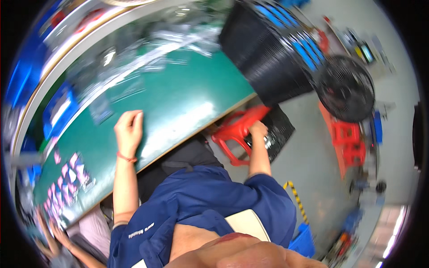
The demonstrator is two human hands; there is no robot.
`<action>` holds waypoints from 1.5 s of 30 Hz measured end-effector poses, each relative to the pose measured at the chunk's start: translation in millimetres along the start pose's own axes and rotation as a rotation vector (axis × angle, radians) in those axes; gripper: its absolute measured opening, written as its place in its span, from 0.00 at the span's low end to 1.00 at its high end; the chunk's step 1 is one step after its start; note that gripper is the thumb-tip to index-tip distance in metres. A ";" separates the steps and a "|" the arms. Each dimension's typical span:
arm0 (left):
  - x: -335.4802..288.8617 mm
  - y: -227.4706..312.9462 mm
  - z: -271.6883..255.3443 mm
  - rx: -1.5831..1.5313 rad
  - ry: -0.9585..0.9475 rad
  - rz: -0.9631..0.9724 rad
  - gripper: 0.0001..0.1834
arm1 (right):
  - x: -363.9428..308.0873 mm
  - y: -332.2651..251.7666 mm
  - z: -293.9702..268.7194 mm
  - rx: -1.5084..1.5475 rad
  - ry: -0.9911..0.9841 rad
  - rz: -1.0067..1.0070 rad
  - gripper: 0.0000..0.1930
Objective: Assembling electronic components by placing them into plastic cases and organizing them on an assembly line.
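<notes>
My left hand (129, 127) rests on the green tabletop (178, 96) with its fingers curled closed, a red band round the wrist. No object shows in it. Off the table's front edge, my right hand (258, 130) reaches down between a red plastic stool (232, 139) and a black tray (282, 127). Its fingers are bent closed; what they hold, if anything, is hidden. Small shiny pieces lie in the tray just beside that hand. Clear plastic bags (167, 42) are spread along the back of the table, and a flat bag (101, 109) lies nearest my left hand.
Stacked black bins (268, 53) stand at the table's right end, with a black fan (345, 88) beyond them. Red stools (347, 138) stand further right. Pink and dark pieces (67, 183) cover the left end, near another person's hands (58, 234). A blue bin (60, 109) sits behind.
</notes>
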State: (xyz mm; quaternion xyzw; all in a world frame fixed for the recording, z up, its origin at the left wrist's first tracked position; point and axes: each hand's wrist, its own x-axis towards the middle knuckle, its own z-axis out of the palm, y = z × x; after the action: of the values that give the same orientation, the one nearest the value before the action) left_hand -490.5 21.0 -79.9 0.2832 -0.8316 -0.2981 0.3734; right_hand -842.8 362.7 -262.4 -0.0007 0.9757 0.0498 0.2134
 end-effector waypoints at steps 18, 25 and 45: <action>4.3 -21.1 -25.6 0.326 0.575 -0.111 0.17 | -246.4 -338.7 -115.6 0.522 0.593 -1.847 0.13; 5.6 -37.7 -35.3 0.291 0.502 -0.277 0.27 | -250.8 -287.9 -114.9 0.452 0.483 -1.852 0.10; -0.3 -36.1 -26.6 0.357 0.247 -0.270 0.16 | -281.3 -290.9 -146.6 0.381 0.625 -1.839 0.26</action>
State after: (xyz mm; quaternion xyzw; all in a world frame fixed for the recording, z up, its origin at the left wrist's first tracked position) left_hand -460.3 -10.2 -91.2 0.4876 -0.7737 -0.1568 0.3729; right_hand -641.6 53.3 -40.8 -0.7367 0.5995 -0.2957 -0.1017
